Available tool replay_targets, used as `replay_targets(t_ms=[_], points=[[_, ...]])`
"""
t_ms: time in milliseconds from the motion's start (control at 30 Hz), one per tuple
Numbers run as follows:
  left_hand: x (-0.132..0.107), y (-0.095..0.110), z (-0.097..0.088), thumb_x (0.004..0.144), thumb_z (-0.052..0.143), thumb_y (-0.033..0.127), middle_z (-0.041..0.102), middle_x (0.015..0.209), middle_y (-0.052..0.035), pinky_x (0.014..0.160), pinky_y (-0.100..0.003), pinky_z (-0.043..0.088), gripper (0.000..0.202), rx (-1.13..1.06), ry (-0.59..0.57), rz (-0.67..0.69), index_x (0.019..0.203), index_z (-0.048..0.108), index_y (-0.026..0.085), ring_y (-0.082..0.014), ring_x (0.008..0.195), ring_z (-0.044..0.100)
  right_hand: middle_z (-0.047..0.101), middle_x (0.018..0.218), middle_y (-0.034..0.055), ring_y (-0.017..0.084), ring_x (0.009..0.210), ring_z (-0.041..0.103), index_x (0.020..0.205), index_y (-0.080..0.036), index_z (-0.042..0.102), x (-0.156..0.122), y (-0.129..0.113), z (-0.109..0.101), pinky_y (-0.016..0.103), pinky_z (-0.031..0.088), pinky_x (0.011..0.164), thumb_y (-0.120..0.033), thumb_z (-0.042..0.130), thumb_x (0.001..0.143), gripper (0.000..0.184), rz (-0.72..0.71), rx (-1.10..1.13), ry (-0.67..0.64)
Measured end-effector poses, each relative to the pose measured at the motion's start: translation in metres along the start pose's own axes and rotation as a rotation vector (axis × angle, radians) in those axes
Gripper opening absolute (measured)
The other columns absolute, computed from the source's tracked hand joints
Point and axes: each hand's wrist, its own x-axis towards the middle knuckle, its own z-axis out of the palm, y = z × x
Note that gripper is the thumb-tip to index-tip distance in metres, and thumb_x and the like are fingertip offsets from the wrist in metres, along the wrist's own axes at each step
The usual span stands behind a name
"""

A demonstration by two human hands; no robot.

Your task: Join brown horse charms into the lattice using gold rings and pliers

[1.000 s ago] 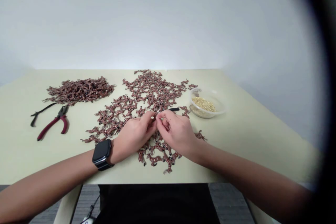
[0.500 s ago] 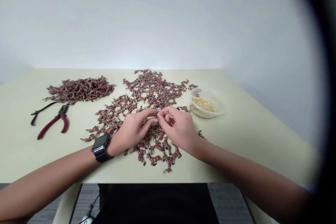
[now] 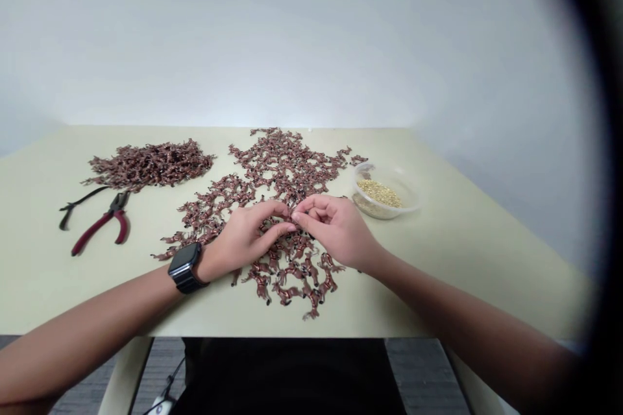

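- Left hand [image 3: 246, 237]: The hand is hovering over the lower part of the spread, with the fingers curling inward and the thumb and forefinger reaching toward the other hand.
- Right hand [image 3: 338, 227]: The hand is approaching from the opposite side, with its fingers bent and drawn together.
- Grip: The fingertips [image 3: 294, 216] of both hands are meeting above the middle of the spread, not splayed. Whether they are pinching a small piece cannot be told, as anything between them is hidden.
- Workpieces: Small reddish-brown horse-shaped pieces [image 3: 287, 168] are lying linked in a broad, flat spread across the middle of the table, directly beneath and ahead of the hands.
- Surrounding items: A dense heap of similar pieces [image 3: 150, 165] is sitting to the left. Red-handled pliers [image 3: 104, 224] and a black-handled tool [image 3: 80, 202] are lying near it. A clear plastic bowl [image 3: 389, 207] holding golden beads [image 3: 379, 193] is standing to the right, just beyond the right hand.
- Work surface: A pale cream table [image 3: 438, 259] is supporting everything, and a black smartwatch [image 3: 183, 267] is being worn on the left wrist.
- Technique: Working with the fingertips alone appears sound. Keeping the palms raised and the wrists steady should help avoid disturbing the neighbouring pieces.
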Motion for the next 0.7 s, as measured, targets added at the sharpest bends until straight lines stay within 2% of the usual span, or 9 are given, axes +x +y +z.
replay_targets(t_ms=[100, 233, 333, 400, 467, 567, 700], points=[[0.000, 0.002, 0.000, 0.096, 0.065, 0.036, 0.075, 0.102, -0.0036, 0.079, -0.026, 0.051, 0.019, -0.092, 0.004, -0.029, 0.107, 0.069, 0.020, -0.0167, 0.088, 0.069, 0.039, 0.054, -0.0082, 0.008, 0.048, 0.030, 0.088, -0.017, 0.068, 0.003, -0.001, -0.007, 0.024, 0.023, 0.045, -0.043, 0.068, 0.090, 0.025, 0.033, 0.054, -0.056], [0.002, 0.007, 0.003, 0.096, 0.065, 0.037, 0.073, 0.097, -0.0051, 0.076, -0.027, 0.052, 0.022, -0.352, -0.043, -0.158, 0.105, 0.068, 0.018, -0.0170, 0.085, 0.068, 0.039, 0.056, -0.0087, 0.008, 0.050, 0.034, 0.087, -0.019, 0.064, 0.008, 0.004, -0.013, 0.024, 0.028, 0.047, -0.042, 0.074, 0.086, 0.025, 0.009, 0.029, -0.020], [0.006, 0.009, 0.003, 0.101, 0.057, 0.038, 0.073, 0.100, -0.0077, 0.086, -0.031, 0.053, 0.025, -0.641, -0.163, -0.247, 0.107, 0.066, 0.016, -0.0179, 0.090, 0.068, 0.052, 0.067, -0.0048, 0.011, 0.059, 0.046, 0.103, -0.022, 0.066, 0.012, 0.009, -0.017, 0.025, 0.040, 0.054, -0.036, 0.075, 0.086, 0.023, -0.043, 0.009, -0.011], [0.008, 0.008, 0.002, 0.103, 0.055, 0.037, 0.073, 0.102, -0.0088, 0.093, -0.033, 0.052, 0.026, -0.751, -0.214, -0.282, 0.109, 0.067, 0.015, -0.0186, 0.094, 0.069, 0.061, 0.082, 0.0005, 0.013, 0.070, 0.055, 0.110, -0.024, 0.069, 0.014, 0.012, -0.019, 0.026, 0.047, 0.060, -0.032, 0.073, 0.088, 0.024, -0.088, 0.013, -0.027], [0.008, 0.007, 0.001, 0.102, 0.056, 0.036, 0.073, 0.098, -0.0083, 0.093, -0.033, 0.052, 0.025, -0.783, -0.216, -0.312, 0.109, 0.067, 0.015, -0.0182, 0.092, 0.069, 0.066, 0.097, 0.0046, 0.016, 0.080, 0.062, 0.108, -0.024, 0.073, 0.016, 0.014, -0.021, 0.028, 0.052, 0.063, -0.029, 0.071, 0.089, 0.020, -0.130, 0.039, -0.045], [0.007, 0.003, 0.001, 0.102, 0.057, 0.036, 0.071, 0.092, -0.0068, 0.088, -0.031, 0.051, 0.024, -0.792, -0.213, -0.340, 0.109, 0.067, 0.015, -0.0167, 0.086, 0.067, 0.068, 0.108, 0.0062, 0.016, 0.084, 0.066, 0.107, -0.025, 0.075, 0.016, 0.014, -0.021, 0.028, 0.056, 0.064, -0.025, 0.068, 0.091, 0.017, -0.160, 0.067, -0.067], [0.006, -0.002, 0.002, 0.103, 0.054, 0.037, 0.068, 0.086, -0.0045, 0.079, -0.030, 0.052, 0.026, -0.860, -0.235, -0.370, 0.114, 0.066, 0.017, -0.0153, 0.077, 0.065, 0.072, 0.107, 0.0053, 0.016, 0.082, 0.067, 0.109, -0.026, 0.076, 0.014, 0.012, -0.020, 0.027, 0.056, 0.060, -0.026, 0.068, 0.092, 0.019, -0.195, 0.016, -0.091]])
